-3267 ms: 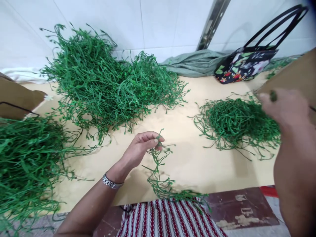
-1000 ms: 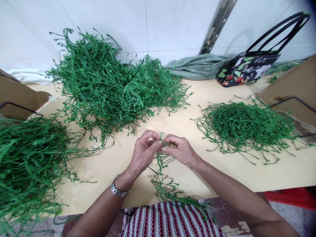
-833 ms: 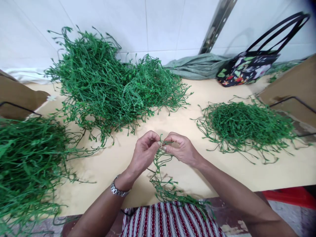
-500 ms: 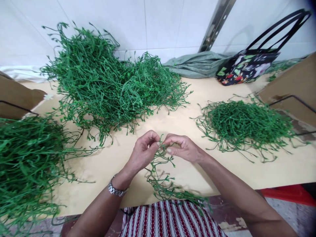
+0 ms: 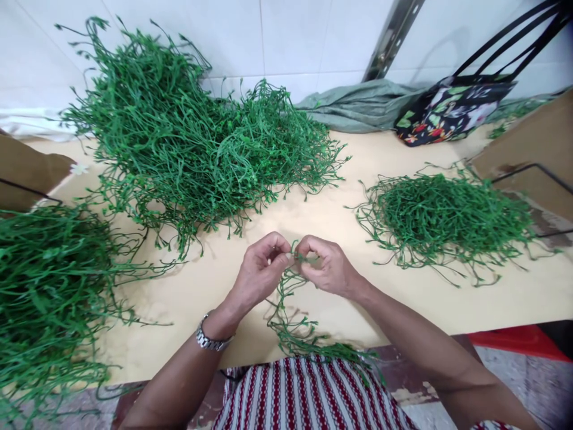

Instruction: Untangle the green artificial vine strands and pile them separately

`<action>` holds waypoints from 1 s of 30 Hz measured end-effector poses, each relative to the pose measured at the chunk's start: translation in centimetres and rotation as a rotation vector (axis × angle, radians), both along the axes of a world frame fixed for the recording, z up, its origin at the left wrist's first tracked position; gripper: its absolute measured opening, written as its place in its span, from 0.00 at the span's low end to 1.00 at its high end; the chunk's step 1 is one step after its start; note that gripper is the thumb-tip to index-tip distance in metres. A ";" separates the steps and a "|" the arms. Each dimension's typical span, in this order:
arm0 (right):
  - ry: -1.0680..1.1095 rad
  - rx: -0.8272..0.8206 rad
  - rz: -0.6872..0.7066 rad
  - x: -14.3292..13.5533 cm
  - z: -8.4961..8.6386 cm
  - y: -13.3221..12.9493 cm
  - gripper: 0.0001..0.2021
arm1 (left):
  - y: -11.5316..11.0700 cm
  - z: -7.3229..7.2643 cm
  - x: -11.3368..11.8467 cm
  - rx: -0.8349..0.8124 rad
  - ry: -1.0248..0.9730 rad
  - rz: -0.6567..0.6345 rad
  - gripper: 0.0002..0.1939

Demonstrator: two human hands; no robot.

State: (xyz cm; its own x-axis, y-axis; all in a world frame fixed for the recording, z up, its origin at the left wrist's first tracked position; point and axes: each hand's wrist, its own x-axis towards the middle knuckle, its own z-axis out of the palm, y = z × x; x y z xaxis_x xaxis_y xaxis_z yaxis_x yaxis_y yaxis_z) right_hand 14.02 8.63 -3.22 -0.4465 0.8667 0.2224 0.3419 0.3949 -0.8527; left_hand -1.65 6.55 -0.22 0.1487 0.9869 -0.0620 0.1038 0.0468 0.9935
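Observation:
Over the middle of the table, my left hand (image 5: 264,266) pinches thin green artificial plant stems (image 5: 286,292) between thumb and fingers. Opposite it, almost touching, my right hand (image 5: 326,266) is closed in a pinch on the upper end of the same stems. The joint between the pieces is too small to make out. From my fingers the stems hang and trail down to a loose bunch of stems (image 5: 317,347) at the table's front edge, partly against the striped clothing. A metal watch (image 5: 210,335) circles my left wrist.
A big heap of green stems (image 5: 179,137) lies at the back left, another pile (image 5: 49,280) at the far left, and a smaller pile (image 5: 452,218) at the right. Behind stand a flowered black bag (image 5: 452,113) and grey-green cloth (image 5: 358,106). Cardboard boxes (image 5: 532,140) flank the table (image 5: 188,304).
My right hand has closed in slightly toward the left hand, its fingers more curled on the stems. The whole view has shifted a little; the piles lie as before.

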 end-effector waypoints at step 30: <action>-0.226 0.104 0.431 2.1 2.5 1.2 0.08 | 0.0 -0.7 -0.3 0.189 0.346 -0.234 0.10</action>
